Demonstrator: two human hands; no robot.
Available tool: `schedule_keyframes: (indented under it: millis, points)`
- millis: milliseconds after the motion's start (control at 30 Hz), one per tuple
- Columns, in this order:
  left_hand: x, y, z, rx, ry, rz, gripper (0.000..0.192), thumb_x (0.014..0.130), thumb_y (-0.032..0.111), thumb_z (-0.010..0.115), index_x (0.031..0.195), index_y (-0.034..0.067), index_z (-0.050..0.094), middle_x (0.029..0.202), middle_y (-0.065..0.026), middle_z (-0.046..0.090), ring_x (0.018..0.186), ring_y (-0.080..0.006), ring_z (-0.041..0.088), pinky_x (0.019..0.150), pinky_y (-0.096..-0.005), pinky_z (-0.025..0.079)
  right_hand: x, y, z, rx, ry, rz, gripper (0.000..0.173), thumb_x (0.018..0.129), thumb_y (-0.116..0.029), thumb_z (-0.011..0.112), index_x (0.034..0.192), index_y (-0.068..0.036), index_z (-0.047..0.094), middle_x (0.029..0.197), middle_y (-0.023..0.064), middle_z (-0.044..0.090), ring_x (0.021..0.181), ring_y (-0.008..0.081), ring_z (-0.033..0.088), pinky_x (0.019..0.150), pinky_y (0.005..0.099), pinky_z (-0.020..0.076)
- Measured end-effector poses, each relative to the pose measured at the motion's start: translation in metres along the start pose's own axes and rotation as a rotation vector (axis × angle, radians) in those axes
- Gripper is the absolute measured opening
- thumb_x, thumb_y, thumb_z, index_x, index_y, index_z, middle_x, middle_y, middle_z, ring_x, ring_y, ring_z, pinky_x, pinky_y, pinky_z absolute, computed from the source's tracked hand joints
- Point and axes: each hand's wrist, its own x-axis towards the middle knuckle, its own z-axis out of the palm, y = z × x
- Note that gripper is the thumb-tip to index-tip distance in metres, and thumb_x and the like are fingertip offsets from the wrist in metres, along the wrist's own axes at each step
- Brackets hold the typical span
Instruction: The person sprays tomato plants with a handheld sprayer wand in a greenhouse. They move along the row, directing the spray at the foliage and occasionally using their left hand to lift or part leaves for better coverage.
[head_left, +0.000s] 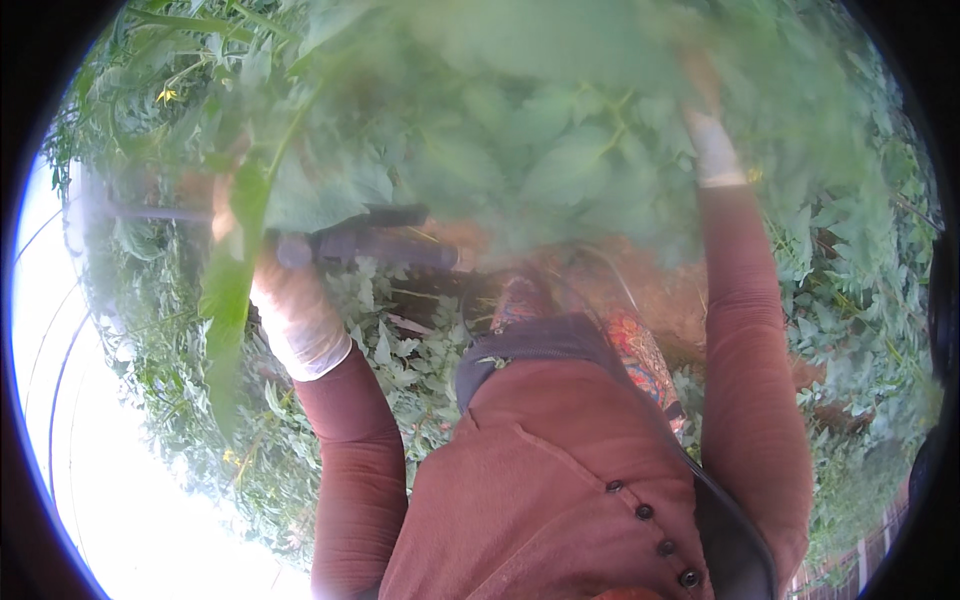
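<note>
Tomato plant leaves (525, 142) close to the camera, blurred, fill the upper middle of the head view. At the left my left hand (259, 232), with a pale translucent cover at the wrist, is closed around a dark handheld tool (375, 244); a thin pale rod (161, 214) sticks out to the left of the hand. A long green leaf (240, 255) hangs in front and hides part of the fingers. My right hand (701, 79) is stretched out at the upper right, its wrist covered in white, and foliage veils its fingers; what it touches cannot be told.
Dense tomato plants (847, 285) stand at the right and more (172, 360) at the left, some with yellow flowers (166, 95). Reddish soil (671, 289) shows around my legs. A dark strap (731, 495) crosses my right side, and a thin dark cable loops near my waist.
</note>
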Motion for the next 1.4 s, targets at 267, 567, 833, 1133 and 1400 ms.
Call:
schedule_keyframes:
  millis: [267, 567, 833, 1133, 1400]
  points:
    - [0.003, 0.007, 0.007, -0.166, 0.019, -0.056, 0.042, 0.088, 0.014, 0.056, 0.126, -0.006, 0.059, 0.121, -0.0149, 0.064, 0.108, -0.0218, 0.062, 0.091, -0.0328, 0.05, -0.032, 0.006, -0.014, -0.167, -0.029, 0.192, 0.057, 0.092, -0.018, 0.059, 0.147, -0.014, 0.045, 0.149, 0.0098, 0.048, 0.135, 0.0281, 0.047, 0.115, 0.0404, 0.0343]
    - [0.004, -0.03, -0.007, 0.158, -0.127, 0.027, 0.044, 0.093, 0.02, 0.061, 0.13, -0.005, 0.056, 0.118, -0.0154, 0.062, 0.103, -0.0248, 0.064, 0.083, -0.036, 0.057, -0.076, -0.152, 0.019, -0.603, 0.056, -0.211, 0.045, 0.103, -0.019, 0.039, 0.148, -0.023, 0.046, 0.138, 0.011, 0.056, 0.125, 0.0293, 0.054, 0.106, 0.0426, 0.0437]
    - [-0.001, -0.025, 0.016, -0.159, -0.033, 0.162, 0.048, 0.095, 0.028, 0.063, 0.133, -0.001, 0.055, 0.098, -0.0072, 0.069, 0.089, -0.018, 0.067, 0.077, -0.0286, 0.055, -0.146, -0.275, -0.005, -0.062, 0.302, -0.19, 0.032, 0.101, -0.019, 0.051, 0.125, -0.002, 0.061, 0.125, 0.0112, 0.064, 0.118, 0.0276, 0.059, 0.105, 0.0361, 0.042]
    - [-0.046, 0.08, -0.032, -1.319, -0.068, -0.296, 0.069, 0.099, 0.048, 0.056, 0.145, -0.001, 0.041, 0.063, -0.0009, 0.058, 0.043, -0.008, 0.047, 0.037, -0.0227, 0.038, -0.27, -0.453, 0.021, -0.058, -1.011, 0.045, 0.083, 0.083, -0.042, 0.076, 0.149, -0.006, 0.038, 0.132, 0.0208, 0.056, 0.111, 0.0328, 0.063, 0.096, 0.0376, 0.0496]
    - [-0.106, 0.072, -0.012, -2.247, -0.308, -0.393, 0.039, 0.091, 0.046, 0.069, 0.117, 0.017, 0.069, 0.12, -0.0062, 0.069, 0.112, -0.0219, 0.061, 0.101, -0.0463, 0.046, -0.276, -0.474, -0.023, 0.09, -1.117, -0.293, 0.055, 0.091, -0.021, 0.058, 0.145, -0.016, 0.047, 0.095, 0.0139, 0.069, 0.069, 0.0304, 0.066, 0.063, 0.0373, 0.0554]
